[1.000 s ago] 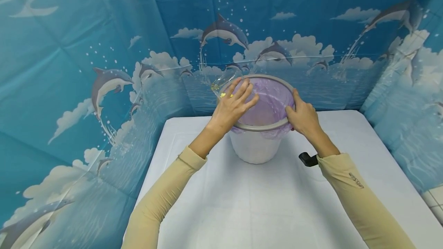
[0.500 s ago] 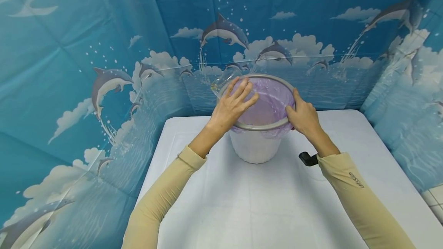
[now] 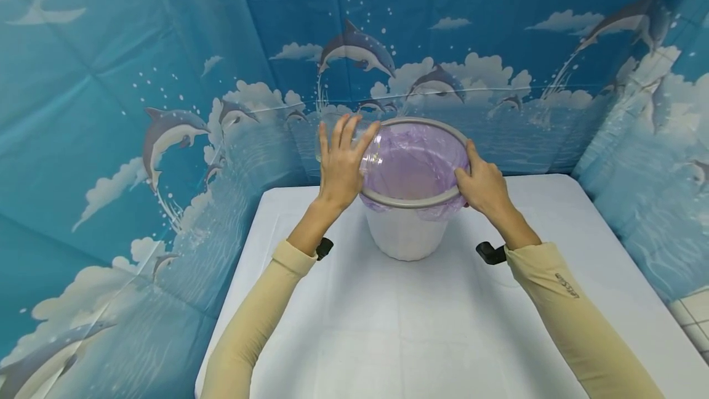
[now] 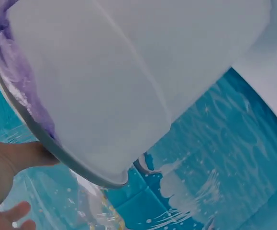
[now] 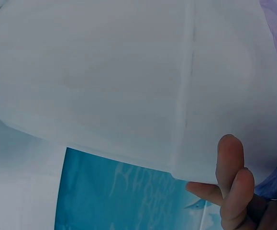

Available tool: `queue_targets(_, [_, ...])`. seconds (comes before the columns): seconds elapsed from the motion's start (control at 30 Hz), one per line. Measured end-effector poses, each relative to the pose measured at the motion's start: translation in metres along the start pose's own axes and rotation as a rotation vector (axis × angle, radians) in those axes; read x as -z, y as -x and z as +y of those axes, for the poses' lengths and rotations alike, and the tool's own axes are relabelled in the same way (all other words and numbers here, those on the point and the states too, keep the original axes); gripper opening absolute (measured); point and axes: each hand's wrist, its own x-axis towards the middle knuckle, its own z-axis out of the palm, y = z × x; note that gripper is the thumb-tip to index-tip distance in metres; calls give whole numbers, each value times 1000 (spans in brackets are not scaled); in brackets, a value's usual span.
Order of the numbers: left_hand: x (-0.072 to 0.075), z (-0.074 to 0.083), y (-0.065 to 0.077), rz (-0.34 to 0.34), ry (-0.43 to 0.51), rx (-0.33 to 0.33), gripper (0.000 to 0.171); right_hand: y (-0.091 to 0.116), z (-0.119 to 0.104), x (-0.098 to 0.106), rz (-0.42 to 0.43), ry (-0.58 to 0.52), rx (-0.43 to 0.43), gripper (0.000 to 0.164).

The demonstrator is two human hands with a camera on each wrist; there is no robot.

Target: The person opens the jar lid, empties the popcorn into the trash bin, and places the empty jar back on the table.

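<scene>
A white bin (image 3: 406, 236) stands on the table, lined with a thin purple plastic bag (image 3: 423, 156) under a grey rim ring (image 3: 419, 204). At the bin's left edge my left hand (image 3: 340, 171) holds a clear see-through container (image 3: 372, 157). Its fingers are spread round the container, which lies tilted with one end over the bag. The hand hides much of it, so its full shape is unclear. My right hand (image 3: 486, 186) grips the right side of the rim. Its fingertips (image 5: 230, 153) lie against the bin's outer wall in the right wrist view.
A white-covered table (image 3: 388, 331) carries the bin near its back edge. Behind and to the left hangs a blue dolphin-print curtain (image 3: 266, 17). Black camera mounts (image 3: 490, 253) jut from both wrists. Pale tiles (image 3: 695, 316) show at the far right.
My left hand has shifted left and turned more upright, tipping the clear container further toward the bin. Small yellow bits seen in it earlier no longer show. The right hand stays on the rim.
</scene>
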Motion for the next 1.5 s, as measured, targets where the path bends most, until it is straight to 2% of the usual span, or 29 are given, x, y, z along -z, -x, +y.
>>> queue_targets(0.13, [5, -8, 6, 44, 217, 122, 101, 0, 1, 1, 10, 5, -7, 75])
queue_targets(0.23, [9, -15, 12, 80, 353, 215, 103, 1, 3, 1, 18, 6, -7, 74])
queue_targets(0.33, [12, -21, 28, 118, 508, 350, 103, 3, 4, 0, 3, 2, -10, 73])
queue_targets(0.43, [13, -27, 55, 150, 649, 512, 106, 5, 6, -2, -15, 2, -16, 73])
queue_targets(0.53, [11, -31, 89, 157, 743, 649, 109, 6, 7, -4, -19, 7, -23, 73])
queue_targets(0.63, [5, -32, 126, 137, 802, 725, 111, 5, 7, -4, -11, 15, -26, 72])
queue_targets(0.73, [-5, -24, 165, 94, 839, 785, 112, 2, 6, -2, 1, 30, -23, 72])
queue_targets(0.9, [-28, -1, 222, 22, 935, 849, 107, -3, 2, 1, 26, 53, -9, 72])
queue_targets(1.0, [-41, 14, 244, -44, 991, 858, 106, -4, 0, 1, 36, 58, -6, 72])
queue_targets(1.1, [-53, 32, 259, -110, 1030, 853, 107, -4, -2, 0, 42, 61, -12, 72])
queue_targets(1.2, [-61, 54, 269, -156, 1081, 835, 109, -3, -3, -2, 35, 69, -26, 72])
queue_targets(1.3, [-70, 76, 273, -173, 1137, 786, 110, -2, -5, -5, 34, 75, -39, 72])
queue_targets(1.43, [-80, 100, 266, -198, 1185, 711, 111, -1, -8, -5, 61, 78, -47, 71])
queue_targets(1.5, [-84, 109, 262, -224, 1205, 697, 112, 0, -9, -5, 69, 78, -50, 71])
